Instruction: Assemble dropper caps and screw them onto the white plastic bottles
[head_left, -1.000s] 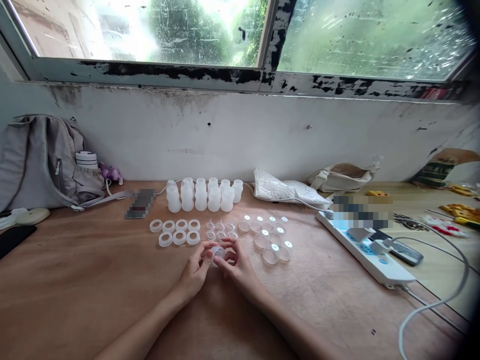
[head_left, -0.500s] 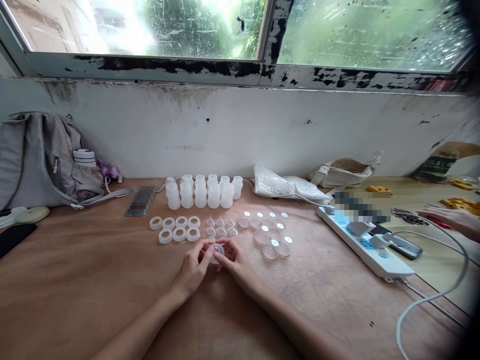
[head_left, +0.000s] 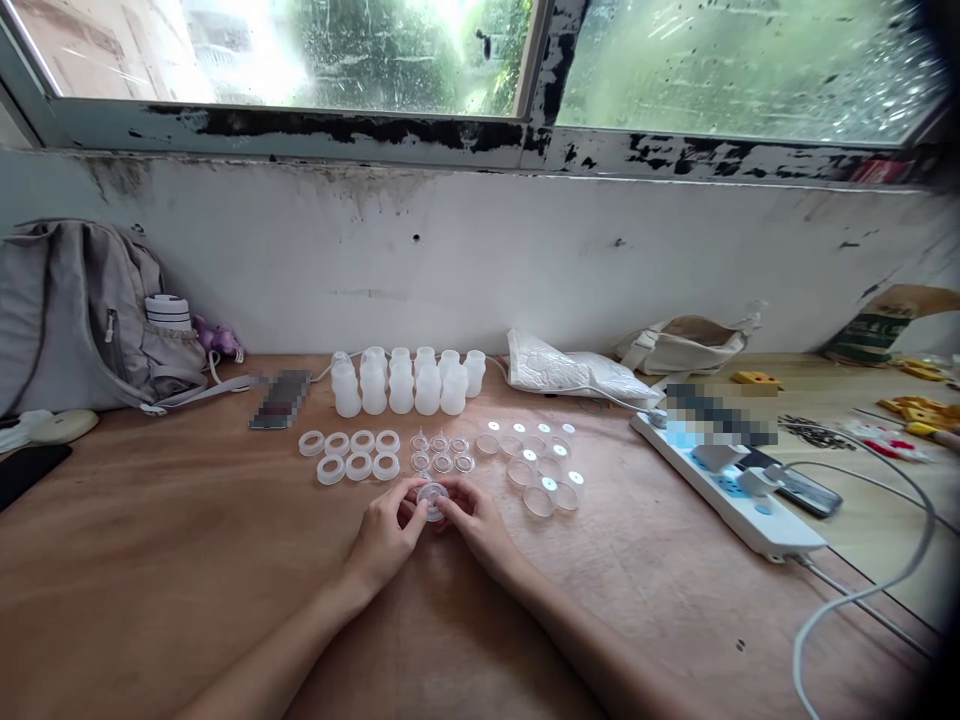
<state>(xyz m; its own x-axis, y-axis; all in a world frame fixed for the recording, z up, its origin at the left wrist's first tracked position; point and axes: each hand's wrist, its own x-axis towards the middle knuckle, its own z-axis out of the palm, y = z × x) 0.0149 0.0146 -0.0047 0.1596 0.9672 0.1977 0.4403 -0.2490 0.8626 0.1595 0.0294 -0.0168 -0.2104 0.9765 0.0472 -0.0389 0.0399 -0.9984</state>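
Between my two hands is a translucent bottle collar ring [head_left: 433, 501] with a clear piece in its middle. My left hand [head_left: 390, 530] grips its left side with thumb and fingers, and my right hand [head_left: 476, 522] pinches the right side. Just beyond my fingers lie several clear nipple-shaped pieces [head_left: 442, 463] in two rows. To their left sit several frosted rings [head_left: 359, 466], also in rows. Thin clear round covers [head_left: 538, 501], some showing white dots, lie to the right. Frosted bottles [head_left: 402, 388] stand upright behind them.
A power strip [head_left: 720, 480] with cables lies at the right, beside a phone [head_left: 806, 492]. A grey backpack [head_left: 90, 310] leans at the left. A blurred-out flat object [head_left: 280, 400] lies near the bottles. A silvery-white bag [head_left: 570, 370] rests against the wall.
My thumbs have shifted toward the ring's near edge, so more of its middle shows. At the far right, another person's hand has left the view.
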